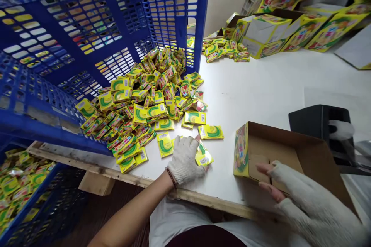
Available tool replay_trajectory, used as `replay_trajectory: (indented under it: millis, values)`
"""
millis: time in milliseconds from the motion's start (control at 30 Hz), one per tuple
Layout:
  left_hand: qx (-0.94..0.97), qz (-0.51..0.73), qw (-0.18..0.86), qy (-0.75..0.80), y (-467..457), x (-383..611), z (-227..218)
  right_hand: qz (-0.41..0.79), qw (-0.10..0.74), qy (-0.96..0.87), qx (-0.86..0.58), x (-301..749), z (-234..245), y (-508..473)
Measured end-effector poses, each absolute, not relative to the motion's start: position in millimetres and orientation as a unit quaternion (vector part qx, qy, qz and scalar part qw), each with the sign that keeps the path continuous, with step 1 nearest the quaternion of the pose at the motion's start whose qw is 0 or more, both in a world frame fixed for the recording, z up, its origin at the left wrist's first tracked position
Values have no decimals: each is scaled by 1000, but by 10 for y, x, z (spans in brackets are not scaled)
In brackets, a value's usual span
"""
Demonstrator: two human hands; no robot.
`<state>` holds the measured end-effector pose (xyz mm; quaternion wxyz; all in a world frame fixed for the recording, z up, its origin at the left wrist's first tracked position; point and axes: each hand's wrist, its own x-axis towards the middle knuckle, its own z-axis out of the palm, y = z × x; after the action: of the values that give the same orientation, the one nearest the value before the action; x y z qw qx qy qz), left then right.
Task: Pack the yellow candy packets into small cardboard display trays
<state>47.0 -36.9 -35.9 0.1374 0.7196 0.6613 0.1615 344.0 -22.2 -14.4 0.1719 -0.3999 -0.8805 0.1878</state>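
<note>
Several yellow-green sachets (203, 156) sit gathered under the gloved left hand (184, 161), fingers curled over them near the worktop (269, 88) front edge; squaring the stack before lifting would likely keep it together. Right hand (292, 193) rests with flat, spread fingers inside the open carton (278, 154) (just beside). Bare worktop lies between the sachet heap (145, 104), spilling from the tipped blue crate (87, 34), and the carton.

Bare table (269, 88) between sachet pile (145, 104) and carton (278, 154).
</note>
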Motion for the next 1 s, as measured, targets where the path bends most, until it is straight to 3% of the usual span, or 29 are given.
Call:
replay_trajectory:
  millis: [67,167,233,333,400,500,633,867,933,1000]
  values:
    - [696,209,190,660,-518,462,-340,127,246,-893,-355,3138,-40,-398]
    - [694,237,269,624,-773,460,-287,83,280,-927,-237,2594,-60,-534]
    - [710,228,285,602,-882,439,-242,122,274,-930,-213,2345,-173,-541]
    - [694,210,246,643,-901,335,-170,212,272,-892,-293,2258,-343,-514]
    - [655,183,190,708,-835,258,-140,266,246,-850,-382,2318,-384,-506]
    - [610,87,125,778,-695,228,-137,343,132,-810,-457,2405,-341,-499]
    - [610,27,126,782,-618,289,-189,365,80,-805,-460,2412,-250,-465]
    - [676,201,391,592,-791,106,-239,404,175,-818,-369,2331,-436,-441]
    - [683,222,337,609,-775,4,-214,406,183,-817,-366,2306,-596,-448]
    - [684,190,220,669,-709,-119,-194,377,203,-822,-375,2267,-706,-458]
